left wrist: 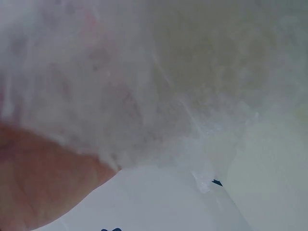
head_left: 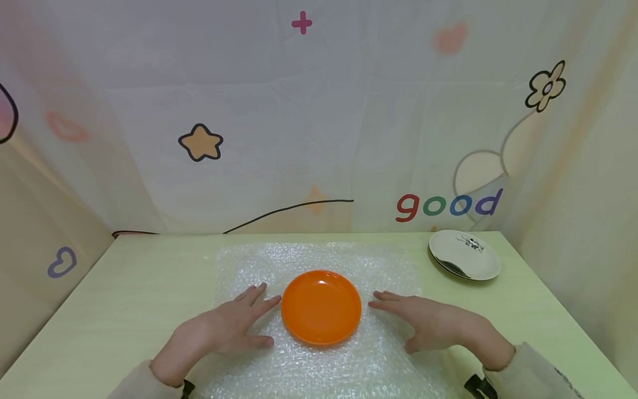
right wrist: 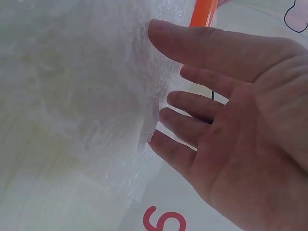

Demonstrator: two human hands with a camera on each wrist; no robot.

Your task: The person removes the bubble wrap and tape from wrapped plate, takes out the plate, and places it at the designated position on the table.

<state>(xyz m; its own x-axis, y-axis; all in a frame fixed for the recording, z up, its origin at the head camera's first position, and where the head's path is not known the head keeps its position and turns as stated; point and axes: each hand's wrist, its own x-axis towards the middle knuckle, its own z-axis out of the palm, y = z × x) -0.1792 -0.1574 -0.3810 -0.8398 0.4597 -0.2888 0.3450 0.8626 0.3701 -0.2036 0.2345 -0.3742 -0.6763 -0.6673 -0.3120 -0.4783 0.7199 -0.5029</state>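
An orange plate (head_left: 321, 308) lies on a sheet of clear bubble wrap (head_left: 319, 370) spread over the table. To its left is my left hand (head_left: 234, 321), fingers extended, with the fingertips close to the plate's rim. My right hand (head_left: 423, 321) is on the other side, its fingers pointing at the plate across a small gap. Neither hand holds anything. From the right wrist, the relaxed fingers of the right hand (right wrist: 226, 110) show close over the bubble wrap (right wrist: 96, 72), with a sliver of the orange plate (right wrist: 204, 12) beyond. Only part of the left hand (left wrist: 43, 183) appears in the left wrist view.
Stacked white plates (head_left: 464, 256) with a dark floral print sit at the table's back right corner. The pale green table (head_left: 124, 310) ends at a printed curtain (head_left: 279, 111) behind, and more curtain hangs along both sides.
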